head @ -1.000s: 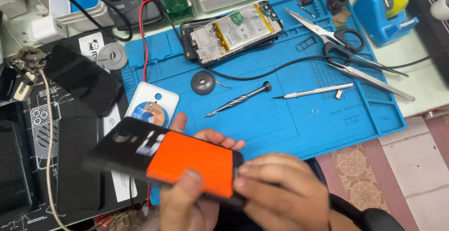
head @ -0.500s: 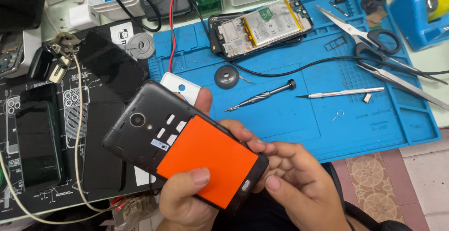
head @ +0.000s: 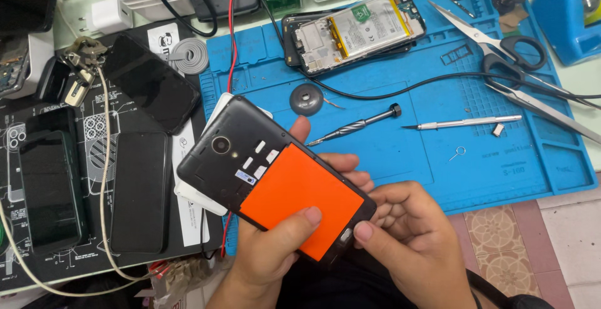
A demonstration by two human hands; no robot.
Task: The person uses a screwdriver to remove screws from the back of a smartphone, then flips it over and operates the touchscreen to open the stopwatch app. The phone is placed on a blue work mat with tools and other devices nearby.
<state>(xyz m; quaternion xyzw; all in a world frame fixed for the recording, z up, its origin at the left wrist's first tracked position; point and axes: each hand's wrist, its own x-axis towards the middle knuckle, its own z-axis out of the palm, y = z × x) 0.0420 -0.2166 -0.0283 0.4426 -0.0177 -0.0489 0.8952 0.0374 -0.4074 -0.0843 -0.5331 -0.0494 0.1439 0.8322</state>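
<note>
Phone (head: 275, 187), back cover off, orange battery showing, gripped by both hands.

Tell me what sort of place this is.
Most likely a phone repair bench. A blue work mat carries a screwdriver and an opened phone with its battery bared, and both hands hold a black phone with an orange battery.

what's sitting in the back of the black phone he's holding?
An orange battery fills the lower bay of the black phone; above it, camera lens and small white-edged slots. Left hand thumb rests on the battery, right hand at the corner. Anything beneath the battery is covered.
</note>
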